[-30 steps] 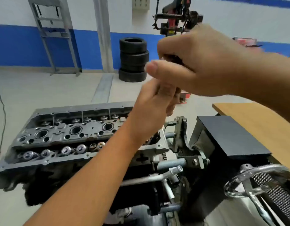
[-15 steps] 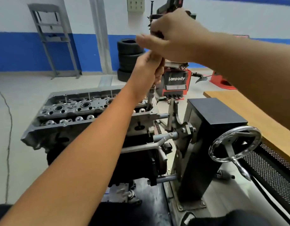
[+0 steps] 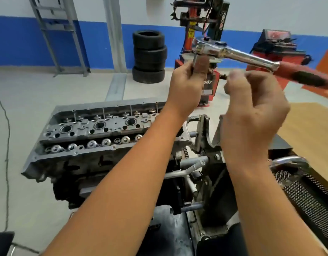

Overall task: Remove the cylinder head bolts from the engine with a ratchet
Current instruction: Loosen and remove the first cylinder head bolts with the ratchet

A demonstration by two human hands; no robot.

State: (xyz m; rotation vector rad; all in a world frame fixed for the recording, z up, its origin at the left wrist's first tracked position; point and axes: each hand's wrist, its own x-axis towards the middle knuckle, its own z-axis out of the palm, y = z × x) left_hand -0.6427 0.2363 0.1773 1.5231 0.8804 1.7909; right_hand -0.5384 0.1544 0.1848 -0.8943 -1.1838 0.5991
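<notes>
The grey cylinder head (image 3: 96, 130) lies on top of the engine, on a stand, left of centre, with its valve springs and bolt holes showing. Above its right end my left hand (image 3: 183, 85) grips the socket shaft under the head of a chrome ratchet (image 3: 238, 56). The ratchet's red and black handle points right, tilted slightly down. My right hand (image 3: 251, 111) hovers just below the handle, blurred, its fingers loosely curled and off the tool. My left forearm hides the right end of the cylinder head.
The engine stand bracket (image 3: 205, 137) and a chrome handwheel (image 3: 288, 161) sit right of the engine, beside a wooden table (image 3: 311, 130). A stack of tyres (image 3: 149, 56) and a red tyre changer (image 3: 196, 24) stand behind. A cable (image 3: 6, 145) runs along the floor at left.
My right hand has let go of the ratchet handle and dropped below it. The ratchet has lifted clear of the cylinder head, with my left hand still on the socket shaft.
</notes>
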